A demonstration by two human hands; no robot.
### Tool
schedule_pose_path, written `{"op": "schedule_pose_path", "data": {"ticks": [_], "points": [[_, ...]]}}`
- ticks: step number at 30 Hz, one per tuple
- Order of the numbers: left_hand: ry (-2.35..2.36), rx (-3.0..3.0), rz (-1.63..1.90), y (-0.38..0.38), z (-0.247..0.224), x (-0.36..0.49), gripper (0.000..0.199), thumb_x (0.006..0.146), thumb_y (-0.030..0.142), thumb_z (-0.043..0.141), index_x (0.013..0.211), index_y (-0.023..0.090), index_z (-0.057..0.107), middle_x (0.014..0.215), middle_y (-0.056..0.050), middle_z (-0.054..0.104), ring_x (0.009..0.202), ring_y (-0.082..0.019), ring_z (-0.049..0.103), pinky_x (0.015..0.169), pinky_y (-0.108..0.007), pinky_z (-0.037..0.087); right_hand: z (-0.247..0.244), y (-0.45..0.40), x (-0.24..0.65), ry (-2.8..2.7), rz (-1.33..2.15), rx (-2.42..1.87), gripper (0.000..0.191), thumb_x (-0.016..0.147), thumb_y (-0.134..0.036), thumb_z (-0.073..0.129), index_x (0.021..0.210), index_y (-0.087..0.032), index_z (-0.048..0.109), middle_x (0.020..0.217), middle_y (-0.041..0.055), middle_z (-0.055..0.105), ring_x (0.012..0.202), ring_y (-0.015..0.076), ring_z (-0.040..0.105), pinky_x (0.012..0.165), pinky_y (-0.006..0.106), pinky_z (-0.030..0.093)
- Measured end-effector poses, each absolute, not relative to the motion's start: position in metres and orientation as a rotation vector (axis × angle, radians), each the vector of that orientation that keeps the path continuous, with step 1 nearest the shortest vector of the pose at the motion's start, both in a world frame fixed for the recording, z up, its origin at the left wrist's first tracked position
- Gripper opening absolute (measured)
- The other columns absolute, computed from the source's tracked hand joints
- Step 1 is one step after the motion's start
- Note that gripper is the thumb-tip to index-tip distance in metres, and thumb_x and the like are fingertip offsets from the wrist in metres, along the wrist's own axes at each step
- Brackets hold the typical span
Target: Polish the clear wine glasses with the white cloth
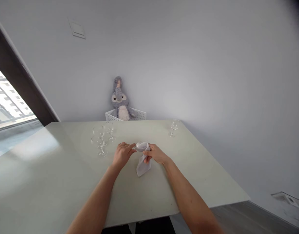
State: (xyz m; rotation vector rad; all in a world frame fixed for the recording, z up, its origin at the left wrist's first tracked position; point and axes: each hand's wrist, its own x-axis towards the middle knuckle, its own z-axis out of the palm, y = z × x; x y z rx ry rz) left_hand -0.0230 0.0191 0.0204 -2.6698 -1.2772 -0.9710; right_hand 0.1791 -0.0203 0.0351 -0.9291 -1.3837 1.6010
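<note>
A stemmed glass (pixel 140 147) lies sideways between my two hands, above the middle of the table. My left hand (pixel 123 153) is closed, its thumb and fingers pinching the glass at the stem end. On the other side, my right hand (pixel 154 153) grips a white cloth (pixel 143 166) against the bowl. Part of the cloth is tucked at the glass's rim and the rest hangs down below my fingers. The fingertips of my right hand are partly hidden by the cloth.
Three clear stemmed glasses (pixel 102 151) stand upright left of my hands. Another glass (pixel 173 127) stands near the table's far right corner. Behind the pale table (pixel 195 182), a grey plush toy (pixel 120 100) sits in a white basket (pixel 139 115) by the wall.
</note>
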Motion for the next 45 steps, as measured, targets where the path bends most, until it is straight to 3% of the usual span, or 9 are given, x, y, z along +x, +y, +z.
{"op": "schedule_pose_path", "data": {"ticks": [4,7,12,18,24,30,34,38,45], "points": [[-1.419,-2.865,-0.949,0.018,0.019,-0.020,0.032,0.079,0.045,0.049,0.100,0.026,0.064,0.071,-0.004,0.064,0.071,-0.018,0.054,0.067,-0.029,0.037,0.039,-0.021,0.194,-1.779,1.264,-1.106,0.012,0.071,-0.022,0.054,0.077,-0.017,0.063,0.066,-0.0019,0.062,0.061,0.0153,0.060,0.057,0.027,0.047],[-1.643,-2.910,-0.911,0.016,0.020,-0.017,0.033,0.077,0.047,0.050,0.099,0.028,0.065,0.069,-0.002,0.062,0.067,-0.018,0.055,0.062,-0.027,0.036,0.037,-0.015,0.203,-1.932,0.913,-1.191,0.015,0.071,-0.017,0.049,0.069,-0.019,0.065,0.071,-0.0021,0.064,0.069,0.0166,0.058,0.065,0.029,0.045],[-2.062,-2.811,-1.049,0.019,0.025,-0.021,0.035,0.077,0.048,0.046,0.099,0.028,0.064,0.062,0.000,0.062,0.061,-0.016,0.055,0.055,-0.024,0.033,0.034,-0.006,0.216,-1.756,0.469,-1.250,0.043,0.071,-0.008,0.040,0.104,-0.026,0.061,0.106,-0.0005,0.062,0.098,0.0197,0.055,0.087,0.037,0.038],[-2.210,-2.537,-1.133,0.025,0.023,-0.031,0.041,0.078,0.051,0.042,0.102,0.024,0.062,0.060,-0.001,0.060,0.059,-0.016,0.054,0.052,-0.024,0.032,0.039,-0.019,0.194,-1.793,0.120,-1.184,0.043,0.080,-0.025,0.046,0.122,-0.025,0.049,0.121,0.0036,0.054,0.115,0.0245,0.041,0.100,0.042,0.023],[-1.458,-2.627,-0.855,0.015,0.021,-0.021,0.022,0.080,0.022,0.043,0.070,0.018,0.061,0.060,-0.005,0.057,0.062,-0.016,0.050,0.063,-0.028,0.033,0.044,-0.038,0.146,-2.096,0.232,-1.083,0.035,0.081,-0.031,0.050,0.116,-0.031,0.054,0.115,0.0045,0.058,0.113,0.0269,0.043,0.101,0.048,0.013],[-0.983,-2.773,-0.864,0.006,0.026,-0.013,0.023,0.085,0.028,0.041,0.080,0.019,0.061,0.063,-0.005,0.055,0.068,-0.016,0.050,0.069,-0.030,0.033,0.041,-0.030,0.158,-1.741,0.408,-1.196,0.028,0.084,-0.035,0.043,0.099,-0.026,0.064,0.105,0.0047,0.062,0.098,0.0217,0.052,0.090,0.038,0.033],[-0.982,-2.811,-0.994,0.005,0.021,-0.010,0.030,0.084,0.041,0.043,0.100,0.022,0.060,0.066,-0.005,0.058,0.069,-0.016,0.051,0.072,-0.030,0.034,0.044,-0.023,0.173,-1.413,0.754,-1.215,0.031,0.079,-0.043,0.047,0.080,-0.021,0.068,0.080,0.0031,0.065,0.074,0.0177,0.056,0.070,0.030,0.043],[-1.109,-2.722,-1.054,0.003,0.016,-0.005,0.032,0.084,0.042,0.043,0.102,0.020,0.059,0.066,-0.005,0.060,0.069,-0.017,0.052,0.070,-0.031,0.034,0.042,-0.015,0.172,-0.846,1.175,-1.053,0.033,0.072,-0.048,0.054,0.074,-0.016,0.064,0.065,0.0023,0.060,0.062,0.0169,0.054,0.056,0.030,0.045],[-1.564,-2.519,-1.392,-0.008,0.019,0.007,0.028,0.087,0.037,0.037,0.101,0.020,0.054,0.076,-0.005,0.061,0.071,-0.017,0.054,0.067,-0.028,0.038,0.034,-0.025,0.127,-0.667,1.356,-0.629,0.031,0.079,-0.046,0.047,0.092,-0.020,0.057,0.094,0.0039,0.062,0.085,0.0180,0.058,0.068,0.031,0.048]]}}
